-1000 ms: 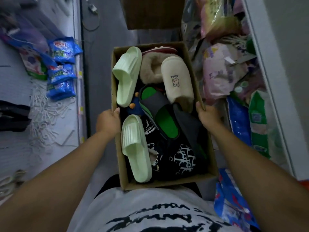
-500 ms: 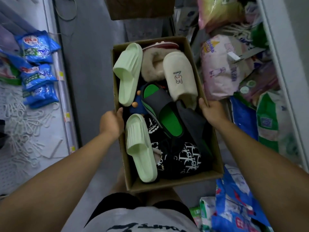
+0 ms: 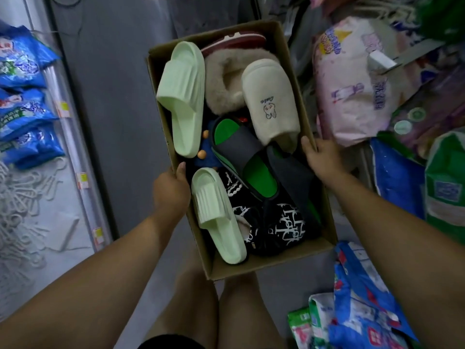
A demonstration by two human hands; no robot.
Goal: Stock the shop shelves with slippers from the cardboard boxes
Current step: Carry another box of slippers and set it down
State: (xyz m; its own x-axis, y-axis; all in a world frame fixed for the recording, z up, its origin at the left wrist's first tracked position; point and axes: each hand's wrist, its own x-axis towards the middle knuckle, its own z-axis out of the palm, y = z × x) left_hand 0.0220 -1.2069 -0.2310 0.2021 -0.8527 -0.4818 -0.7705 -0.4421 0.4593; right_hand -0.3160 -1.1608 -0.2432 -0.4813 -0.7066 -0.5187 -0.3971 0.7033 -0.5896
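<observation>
Both hands hold an open brown cardboard box [image 3: 264,263] above the grey aisle floor [image 3: 113,122]: the left hand [image 3: 171,191] curls over its left rim, the right hand [image 3: 320,157] over its right. Inside lie two pale green ribbed slides [image 3: 181,96], a cream fabric slipper with an embroidered tooth [image 3: 271,102], a beige fluffy slipper [image 3: 224,81], grey-and-green slides [image 3: 249,162] and black white-lettered slippers [image 3: 284,227]. Blue packets [image 3: 22,104] lie on the left shelf.

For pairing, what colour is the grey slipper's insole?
Bright green insole, seen best in the head view.

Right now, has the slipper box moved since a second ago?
Yes. The cardboard box has sunk toward the floor: it looks smaller while the pink bag beside it looks bigger.
</observation>
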